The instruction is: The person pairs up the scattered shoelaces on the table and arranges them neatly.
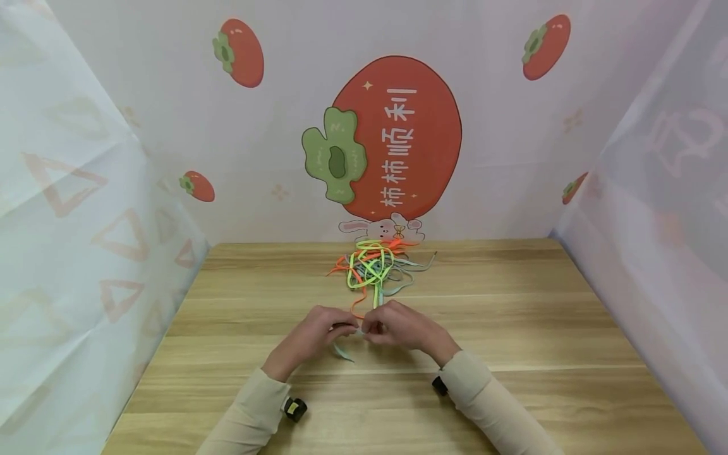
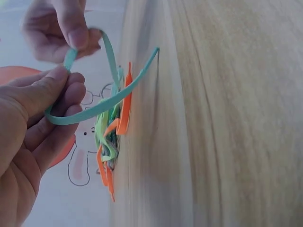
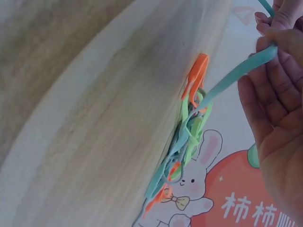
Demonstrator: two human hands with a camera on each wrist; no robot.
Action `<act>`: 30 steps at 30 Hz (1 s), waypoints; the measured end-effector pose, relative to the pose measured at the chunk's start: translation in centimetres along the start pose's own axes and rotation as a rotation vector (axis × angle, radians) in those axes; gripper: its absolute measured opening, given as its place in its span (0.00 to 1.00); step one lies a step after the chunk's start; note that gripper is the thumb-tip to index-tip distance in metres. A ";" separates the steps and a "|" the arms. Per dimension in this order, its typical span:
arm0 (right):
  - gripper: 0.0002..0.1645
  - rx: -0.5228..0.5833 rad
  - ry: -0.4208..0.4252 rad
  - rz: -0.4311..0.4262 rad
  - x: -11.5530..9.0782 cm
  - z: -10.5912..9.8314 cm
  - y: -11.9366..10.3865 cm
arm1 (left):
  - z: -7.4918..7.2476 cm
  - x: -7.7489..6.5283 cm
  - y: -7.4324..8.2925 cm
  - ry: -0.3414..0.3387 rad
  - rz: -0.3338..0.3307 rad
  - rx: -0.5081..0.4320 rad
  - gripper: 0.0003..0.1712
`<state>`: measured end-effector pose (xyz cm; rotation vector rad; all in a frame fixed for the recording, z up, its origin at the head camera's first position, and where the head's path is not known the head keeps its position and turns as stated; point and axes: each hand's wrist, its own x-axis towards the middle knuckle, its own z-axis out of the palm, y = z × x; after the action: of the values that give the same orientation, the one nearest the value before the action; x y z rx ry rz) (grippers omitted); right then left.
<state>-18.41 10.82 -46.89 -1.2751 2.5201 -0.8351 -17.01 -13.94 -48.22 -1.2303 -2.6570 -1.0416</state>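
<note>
A flat teal shoelace [image 2: 94,109] runs between both hands, pinched by each close together. My left hand [image 1: 320,328] holds it between thumb and fingers, and its loose end hangs down below that hand. My right hand [image 1: 400,325] pinches the same lace just to the right. From the right hand the lace [image 3: 239,71] leads back into a tangled pile of laces [image 1: 372,265]. Neon yellow-green, orange, grey and teal laces are mixed in the pile. In the left wrist view, the right hand [image 2: 59,30] appears behind the left hand [image 2: 33,113].
The wood-grain table [image 1: 489,297] reaches back to an upright printed sheet [image 1: 489,126] with persimmon drawings. Pale sheets also hang at the left [image 1: 74,208] and right [image 1: 671,189]. An orange lace [image 1: 357,306] trails from the pile towards the hands.
</note>
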 end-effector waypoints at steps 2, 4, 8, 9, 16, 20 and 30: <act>0.05 0.020 0.004 -0.009 -0.2 0.0 0.0 | -0.2 -0.1 -0.1 -0.009 -0.007 -0.015 0.05; 0.06 0.033 0.005 -0.012 -0.4 0.0 0.0 | -0.3 -0.3 -0.2 -0.015 -0.010 -0.017 0.05; 0.07 0.055 -0.004 -0.001 -0.7 0.0 0.0 | -0.5 -0.7 -0.5 0.001 -0.002 0.000 0.04; 0.07 0.057 -0.007 0.003 -0.8 0.0 0.0 | -0.6 -0.8 -0.6 0.008 0.000 0.003 0.04; 0.07 0.066 -0.004 0.024 -1.4 -0.5 0.0 | -1.4 -1.5 -1.0 0.022 -0.055 -0.045 0.04; 0.09 0.076 0.002 0.046 -1.8 -0.9 0.1 | -2.0 -1.9 -1.1 0.027 -0.084 -0.051 0.04; 0.09 0.076 0.032 0.055 -3.2 -1.9 0.9 | -2.7 -2.7 -2.1 0.068 -0.066 -0.042 0.04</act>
<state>-17.90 14.50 -46.10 -1.1728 2.5097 -0.9370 -17.23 -18.23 -48.08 -1.1001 -2.6540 -1.1326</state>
